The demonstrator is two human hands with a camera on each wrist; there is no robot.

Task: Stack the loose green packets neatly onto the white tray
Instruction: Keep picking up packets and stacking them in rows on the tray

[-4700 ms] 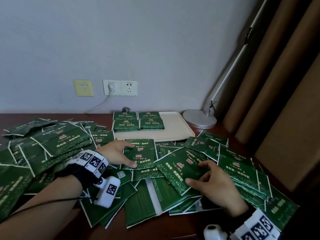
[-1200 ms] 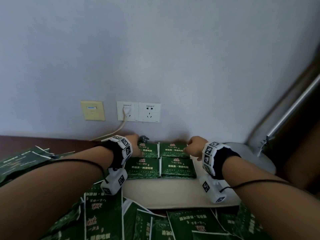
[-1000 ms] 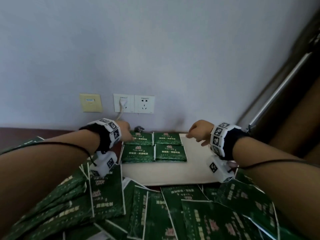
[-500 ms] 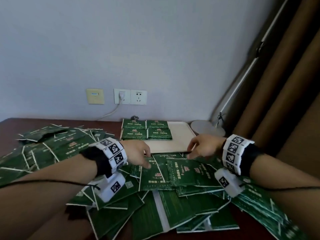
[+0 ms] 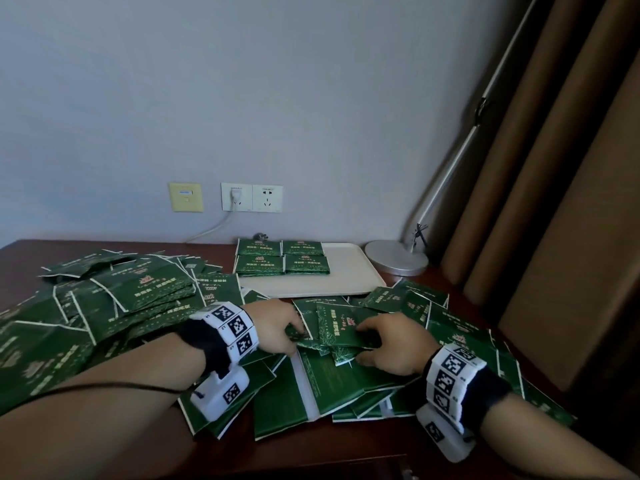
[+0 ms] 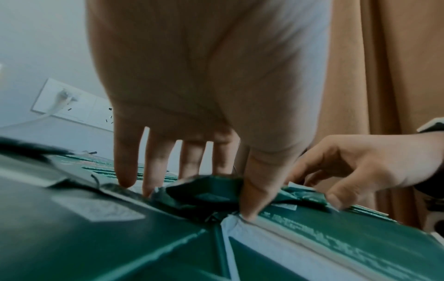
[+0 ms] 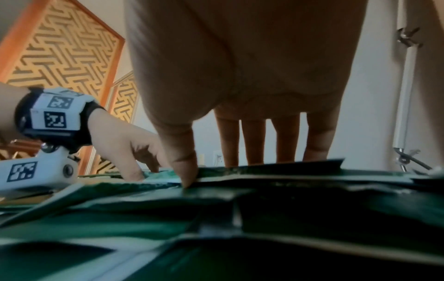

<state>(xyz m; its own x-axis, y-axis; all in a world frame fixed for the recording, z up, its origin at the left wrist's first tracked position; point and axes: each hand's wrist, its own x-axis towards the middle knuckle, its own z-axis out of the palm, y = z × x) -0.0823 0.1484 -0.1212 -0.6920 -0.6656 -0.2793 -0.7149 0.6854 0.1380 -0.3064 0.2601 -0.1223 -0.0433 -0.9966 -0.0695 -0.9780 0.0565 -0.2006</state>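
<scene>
Two by two, low stacks of green packets [image 5: 282, 259] fill the left half of the white tray [image 5: 349, 282] at the back of the table. Loose green packets [image 5: 138, 299] are heaped across the left, middle and right of the table. My left hand [image 5: 294, 332] and right hand [image 5: 362, 342] meet over the middle of the heap. In the left wrist view my left hand [image 6: 199, 197] squeezes a buckled packet [image 6: 209, 190] between thumb and fingers. My right hand [image 7: 228, 171] pinches a raised packet [image 7: 276, 167], thumb at its near edge, fingers behind it.
A round grey lamp base [image 5: 396, 261] with a slanted pole stands right of the tray. Brown curtains [image 5: 554, 202] hang at the right. Wall sockets [image 5: 251, 197] with a plugged cable sit behind the tray. Bare dark wood [image 5: 311, 455] shows at the table's front edge.
Both hands have come back from the stacks on the tray to the loose heap, moved closer together and taken hold of packets there. The view has tipped down.
</scene>
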